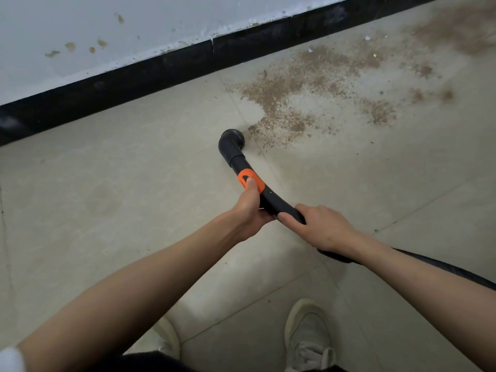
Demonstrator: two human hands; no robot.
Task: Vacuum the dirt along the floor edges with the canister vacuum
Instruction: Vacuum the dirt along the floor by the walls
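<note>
A black curved wand with a round brush nozzle is down at the tiled floor, its bristled mouth at the near-left tip of a wide spread of brown dirt. The dirt fans away to the right and toward a black skirting at the foot of a pale wall, thicker in the far right corner of the view.

Both hands grip the wand. The left hand wraps it near an orange collar, thumb lying on the collar. The right hand closes over the wand's rear end, where a ribbed hose runs off to the right, out of view. The canister itself is not visible. Two pale shoes stand just behind.

Risks, as a judgement: the nozzle sits well out from the skirting, so the strip along the edge could be missed if passes stay in the open floor. A fast sweep could scatter loose grains instead of lifting them. The thumb on the collar might shift it, if it is a suction slide. The hose could pull taut or snag near the feet.
</note>
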